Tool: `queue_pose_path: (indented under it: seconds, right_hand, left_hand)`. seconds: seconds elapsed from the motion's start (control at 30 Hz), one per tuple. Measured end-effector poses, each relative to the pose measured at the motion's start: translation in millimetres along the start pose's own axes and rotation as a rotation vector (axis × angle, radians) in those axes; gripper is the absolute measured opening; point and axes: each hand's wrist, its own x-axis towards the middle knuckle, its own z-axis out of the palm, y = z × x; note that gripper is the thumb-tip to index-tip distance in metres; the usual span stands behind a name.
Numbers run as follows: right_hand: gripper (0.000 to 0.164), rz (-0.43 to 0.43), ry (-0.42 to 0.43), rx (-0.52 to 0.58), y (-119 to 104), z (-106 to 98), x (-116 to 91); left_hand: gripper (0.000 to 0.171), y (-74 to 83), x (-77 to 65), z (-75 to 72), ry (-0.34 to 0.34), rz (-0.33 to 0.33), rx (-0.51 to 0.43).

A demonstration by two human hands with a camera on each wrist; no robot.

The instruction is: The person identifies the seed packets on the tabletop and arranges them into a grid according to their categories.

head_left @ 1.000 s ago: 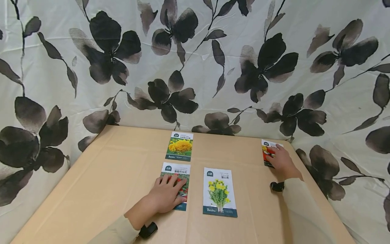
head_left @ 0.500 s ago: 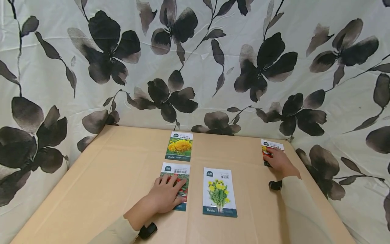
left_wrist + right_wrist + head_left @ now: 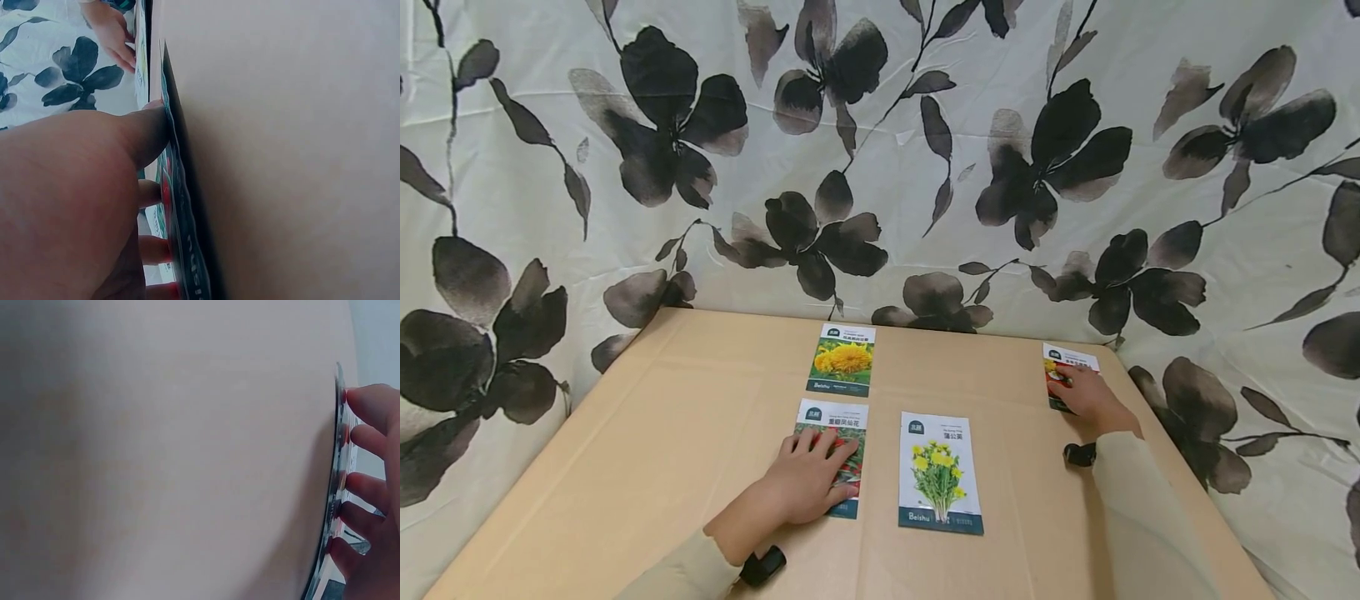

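Neither hand grips: left hand, fingers spread, rests on red-flower packet just left of bouquet packet; right hand, fingers loosely extended, touches corner packet beyond bouquet packet, right. Yellow-bloom packet beyond it, left. Probably aligning step; next move likely calls for light fingertip pressure.

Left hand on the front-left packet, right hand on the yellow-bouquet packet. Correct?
No: the right hand is on the far-right packet, not the yellow-bouquet packet; see the head view. The left hand is on the front-left packet, as you said.
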Motion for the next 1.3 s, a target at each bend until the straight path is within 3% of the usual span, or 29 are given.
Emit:
queue_pose_path:
  seconds: [0.47, 1.3]
  right_hand:
    - [0.065, 0.065, 0.014, -0.061, 5.0, 8.2, 8.6]
    - [0.064, 0.036, -0.011, -0.092, -1.7, 8.9, 4.1]
  left_hand:
    - [0.069, -0.5, 0.5, -2.0, 0.0, 0.003, 0.005]
    - [0.069, 1.6, -3.0, -1.2, 0.01, -0.005, -0.002]
